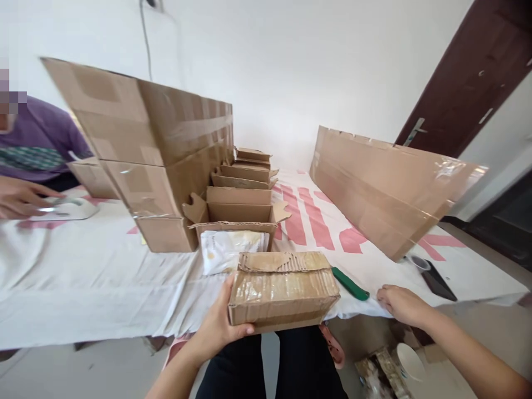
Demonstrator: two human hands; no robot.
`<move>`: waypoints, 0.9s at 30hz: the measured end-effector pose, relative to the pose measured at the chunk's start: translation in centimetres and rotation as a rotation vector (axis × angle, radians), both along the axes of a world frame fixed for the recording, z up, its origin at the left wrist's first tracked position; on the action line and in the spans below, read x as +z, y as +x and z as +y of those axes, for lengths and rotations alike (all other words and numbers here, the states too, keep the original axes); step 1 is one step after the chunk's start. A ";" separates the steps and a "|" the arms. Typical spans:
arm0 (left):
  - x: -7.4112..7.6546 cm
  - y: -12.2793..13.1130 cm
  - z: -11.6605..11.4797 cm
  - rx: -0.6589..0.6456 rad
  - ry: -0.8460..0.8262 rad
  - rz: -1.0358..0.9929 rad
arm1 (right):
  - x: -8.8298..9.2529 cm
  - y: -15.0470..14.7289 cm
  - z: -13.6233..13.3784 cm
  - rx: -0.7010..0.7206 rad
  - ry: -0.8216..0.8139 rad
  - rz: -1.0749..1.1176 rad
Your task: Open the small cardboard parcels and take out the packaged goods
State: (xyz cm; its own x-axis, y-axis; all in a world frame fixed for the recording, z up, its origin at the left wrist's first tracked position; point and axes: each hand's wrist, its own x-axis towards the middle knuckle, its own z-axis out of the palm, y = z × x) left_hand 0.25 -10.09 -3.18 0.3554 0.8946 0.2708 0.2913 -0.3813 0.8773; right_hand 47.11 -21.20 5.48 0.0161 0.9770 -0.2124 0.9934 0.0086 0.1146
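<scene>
My left hand (pixel 226 318) grips the left end of a closed, taped cardboard box (pixel 285 293), thumb along its front and fingers on its side. The box sits at the table's front edge, above my lap, its top flap edge torn and rough. My right hand (pixel 401 305) rests at the table edge, fingers curled together; what they hold, if anything, is hidden. Between that hand and the box lies a green utility knife (pixel 351 284). Behind the box, a white plastic packet (pixel 233 249) leans against an open carton (pixel 241 213).
More open cartons (pixel 243 177) stand in a row behind. A tall cardboard partition (pixel 166 144) stands left, another cardboard panel (pixel 386 188) right. A dark phone-like slab (pixel 438 280) and tape roll (pixel 419 262) lie at right. A co-worker's hand (pixel 25 197) touches a white device (pixel 72 208).
</scene>
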 end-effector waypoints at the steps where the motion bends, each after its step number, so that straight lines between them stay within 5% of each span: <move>1: 0.1 0.0 0.0 -0.037 -0.011 -0.018 | 0.7 0.0 0.5 0.012 0.002 -0.004; 4: 0.5 0.0 -0.2 -0.108 -0.033 -0.073 | 3.4 -1.5 2.4 0.055 0.167 0.000; 8: 0.8 0.0 -0.3 -0.119 -0.015 -0.102 | 7.5 -8.2 4.4 0.261 0.589 0.264; 12: 0.9 0.2 -0.3 -0.136 -0.024 -0.113 | 10.1 -16.7 4.6 0.545 0.554 0.514; 15: 0.9 0.3 -0.4 -0.139 -0.030 -0.121 | 10.2 -21.0 4.7 0.668 0.461 0.525; 19: 1.6 0.0 -1.0 -0.085 0.050 -0.110 | 9.0 -23.1 5.4 0.688 0.448 0.481; 27: 6.6 -1.0 -2.2 0.015 0.143 -0.097 | 7.9 -23.5 5.2 0.687 0.491 0.507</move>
State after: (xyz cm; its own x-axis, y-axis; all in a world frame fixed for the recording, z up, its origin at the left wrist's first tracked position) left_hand -0.78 -12.25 3.45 0.3087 0.8494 0.4280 0.2144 -0.5005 0.8388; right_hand 23.65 -16.02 13.38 -0.5695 0.7213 0.3942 0.7227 0.6679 -0.1781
